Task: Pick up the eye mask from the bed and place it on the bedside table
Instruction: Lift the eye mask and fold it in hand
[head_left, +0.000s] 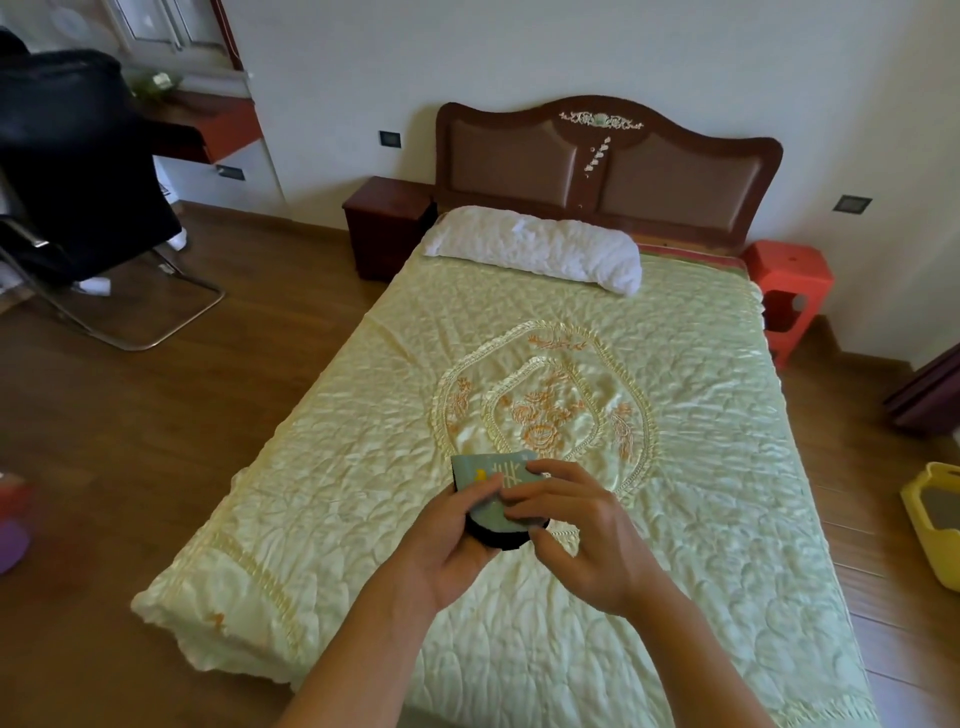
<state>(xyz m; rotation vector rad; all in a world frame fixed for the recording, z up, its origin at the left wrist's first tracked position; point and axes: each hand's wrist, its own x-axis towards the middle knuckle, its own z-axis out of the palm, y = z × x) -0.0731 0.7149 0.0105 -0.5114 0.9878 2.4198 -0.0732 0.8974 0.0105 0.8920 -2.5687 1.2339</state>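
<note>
A: Where's the eye mask (493, 493) now?

B: Off the bed (571, 364), held over the near middle of the quilted spread, between both hands. The left hand (452, 535) cups it from below and the left side, thumb pressed across the top. The right hand (571, 530) has its fingers (524, 501) curled onto the right edge. Both hands are closed on it, neither slack.

A: How will it handle?

B: My judgement: very light and soft. Grey-green fabric face with a pale printed pattern and a small yellow mark, and a black padded layer or strap bulging out underneath. It bends under the thumb, so it's limp, not stiff. Not fragile. The satin-looking bedspread is the slippery thing here, not the mask.

A: Best place to hold?

B: A pinch across the padded body, as the left hand does now. One hand would likely do. A loose strap could dangle and snag. I can't tell where the strap runs, since the hands hide it.

A: Orientation?

B: Printed face up, tilted slightly toward the camera. It looks folded or bunched, so the long axis is hard to read. The visible part runs roughly near-to-far, top edge pointing at the headboard (602, 156).

A: Destination?

B: The dark wooden bedside counter (384, 202), far left of the pillow (535, 247), well apart from the hands.
</note>
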